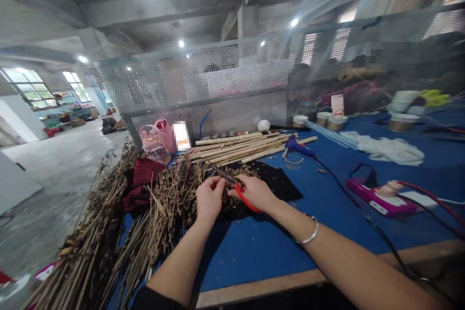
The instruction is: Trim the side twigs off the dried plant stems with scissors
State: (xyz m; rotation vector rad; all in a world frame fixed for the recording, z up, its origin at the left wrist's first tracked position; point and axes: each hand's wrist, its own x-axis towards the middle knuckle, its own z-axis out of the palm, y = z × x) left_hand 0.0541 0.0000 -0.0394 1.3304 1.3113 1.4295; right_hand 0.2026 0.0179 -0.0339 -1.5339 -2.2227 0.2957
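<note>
My right hand point(256, 191) is closed around a pair of red-handled scissors point(250, 202), whose dark blades point up and left past my left fingers. Beside the blades, my left hand point(210, 198) has its thumb and fingers pinched together; what lies between them is too small to name. Both hands are over a pile of dried plant bits point(250, 170) on a black cloth point(281, 181). Just left of my left hand lies a big heap of dried plant stalks point(167, 218).
On the blue table point(254, 256) are long pale sticks point(240, 147), a blue glue gun point(300, 147), a magenta power strip point(381, 198) with cords and a white plastic bag point(388, 147). A pink bottle point(164, 135) stands before the perforated metal screen point(225, 82).
</note>
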